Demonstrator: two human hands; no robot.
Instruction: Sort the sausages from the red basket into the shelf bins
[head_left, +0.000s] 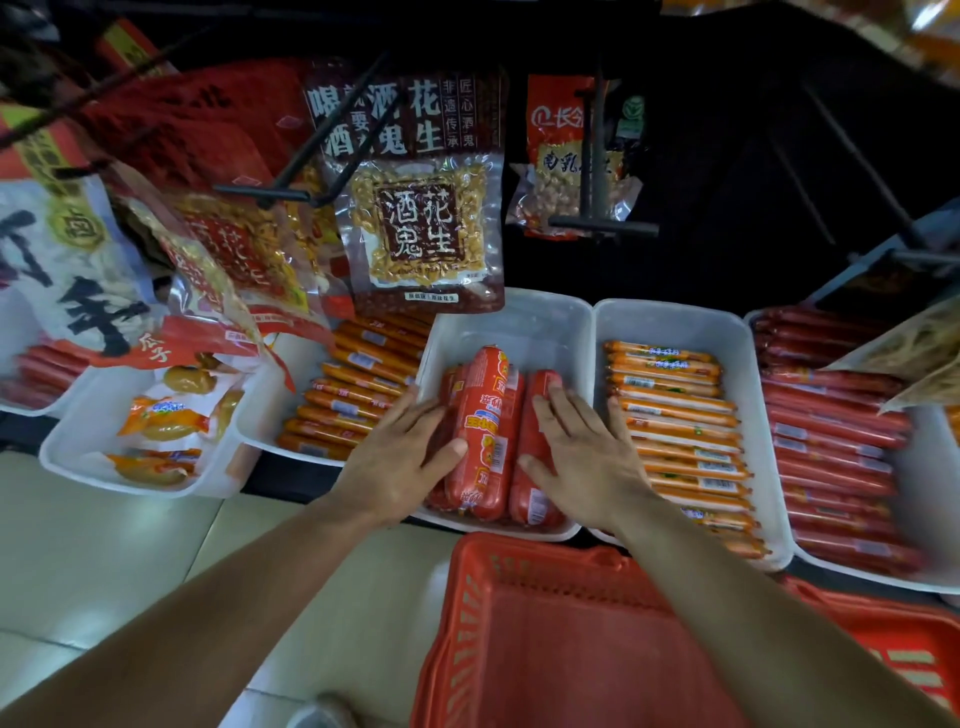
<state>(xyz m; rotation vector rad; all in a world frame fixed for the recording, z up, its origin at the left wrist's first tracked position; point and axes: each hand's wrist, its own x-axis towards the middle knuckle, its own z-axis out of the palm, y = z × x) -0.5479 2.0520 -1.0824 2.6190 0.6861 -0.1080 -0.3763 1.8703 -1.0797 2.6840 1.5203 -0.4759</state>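
Red basket (524, 560) sits lowest in view, directly below the middle bin (540, 322). Six white bins stand in one row on the shelf. Middle bin holds at least three thick red sausages (485, 431), laid lengthwise side by side. Two hands are in this bin, both flat with straight fingers, gripping nothing. Left hand (400, 457) presses the left sausages; right hand (582, 452) rests on the rightmost sausage.

Several fat red plastic-skinned sausages (485, 431) lay side by side, lengthwise, in the middle shallow white plastic shelf bin (524, 317). The red slotted plastic basket (545, 649) sat just in front of it. Rows of slim orange sausages (675, 415) lay crosswise in the neighbouring right bin (675, 322).
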